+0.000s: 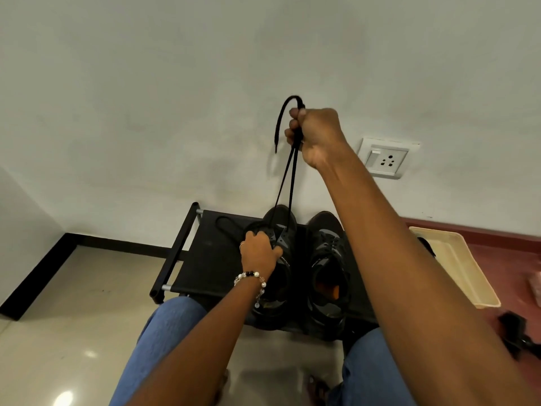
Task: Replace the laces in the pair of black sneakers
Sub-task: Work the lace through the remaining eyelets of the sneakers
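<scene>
Black lace (288, 183) runs as two taut strands from left sneaker (275, 268) up to right hand (314, 133), raised high before wall; fingers (291, 133) curled tight round lace, loose end looping over fist and hanging down. Left hand (259, 249) rests on left sneaker's eyelet area, fingers bent, gripping upper. Right sneaker (329, 271) just beside it, laced. Both stand on black counter (210, 259). Second lace (227, 225) lies looped on counter beside left sneaker. Cream tray (456, 265) on floor at right. Socket (385, 158) on wall.
</scene>
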Demonstrator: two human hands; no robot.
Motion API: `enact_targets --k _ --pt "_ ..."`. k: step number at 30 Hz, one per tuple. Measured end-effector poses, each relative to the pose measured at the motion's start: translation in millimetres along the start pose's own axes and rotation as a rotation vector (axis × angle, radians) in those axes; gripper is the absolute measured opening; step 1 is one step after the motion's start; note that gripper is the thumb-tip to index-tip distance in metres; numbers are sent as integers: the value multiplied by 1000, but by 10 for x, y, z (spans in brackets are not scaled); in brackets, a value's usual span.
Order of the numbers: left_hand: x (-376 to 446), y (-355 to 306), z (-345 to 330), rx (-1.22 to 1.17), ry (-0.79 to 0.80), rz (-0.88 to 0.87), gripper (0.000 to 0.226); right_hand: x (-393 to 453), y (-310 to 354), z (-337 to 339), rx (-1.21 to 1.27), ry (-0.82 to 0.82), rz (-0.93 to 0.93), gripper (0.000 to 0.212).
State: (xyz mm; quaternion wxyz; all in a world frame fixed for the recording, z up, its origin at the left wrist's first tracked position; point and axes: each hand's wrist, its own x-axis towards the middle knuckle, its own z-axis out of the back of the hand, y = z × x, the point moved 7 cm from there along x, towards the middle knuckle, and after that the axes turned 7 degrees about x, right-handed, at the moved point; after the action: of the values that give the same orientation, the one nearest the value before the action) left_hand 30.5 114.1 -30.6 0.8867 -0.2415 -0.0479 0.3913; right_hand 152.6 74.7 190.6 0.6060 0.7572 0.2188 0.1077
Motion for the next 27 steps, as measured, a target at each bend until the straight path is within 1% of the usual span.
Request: enact_targets --k 5,6,8,9,10,11,12,13,15,17,19,20,21,23,24,25,26,27 --pt "4 -33 -11 23 20 -11 26 3 473 -77 114 25 105 27" --pt "27 -6 -22 -3 51 11 30 1 473 -58 116 29 106 27" --pt "99 57 40 -157 86 79 39 -3 418 -17 118 46 92 26" --pt "145 72 134 -246 43 95 42 3 389 0 115 51 88 26" --pt "196 42 304 -302 -65 57 43 22 373 11 113 56 91 26" --pt "251 -23 477 -353 -174 -22 40 47 371 14 112 61 94 25" --pt "290 -136 633 -434 -220 -118 37 67 374 7 112 70 93 25" --pt "318 -275 745 -544 -188 -219 36 74 386 -6 112 82 92 25" --pt "381 -552 797 -725 9 -361 37 108 390 -30 142 101 96 25" --pt "414 -720 751 -799 181 -426 32 147 344 -14 237 101 102 26" --pt "446 -790 716 -841 252 -448 28 233 223 90 343 55 98 27" --pt "465 -781 708 -895 266 -426 26 292 119 193 334 0 98 27" --pt "482 -752 699 -962 275 -384 26 328 -2 334 246 -88 95 27" --pt "545 -659 666 -1082 259 -272 27 337 -363 674 -145 -270 58 20" --pt "582 -610 644 -1123 248 -223 28 299 -632 792 -353 -285 15 12" --pt "611 -587 629 -1155 246 -189 29 255 -959 863 -483 -236 -54 10" --pt "628 -581 622 -1173 248 -163 29 210 -1312 903 -539 -138 -140 20" --pt "633 -582 611 -1193 258 -141 29 140 -1679 888 -521 -20 -237 28"
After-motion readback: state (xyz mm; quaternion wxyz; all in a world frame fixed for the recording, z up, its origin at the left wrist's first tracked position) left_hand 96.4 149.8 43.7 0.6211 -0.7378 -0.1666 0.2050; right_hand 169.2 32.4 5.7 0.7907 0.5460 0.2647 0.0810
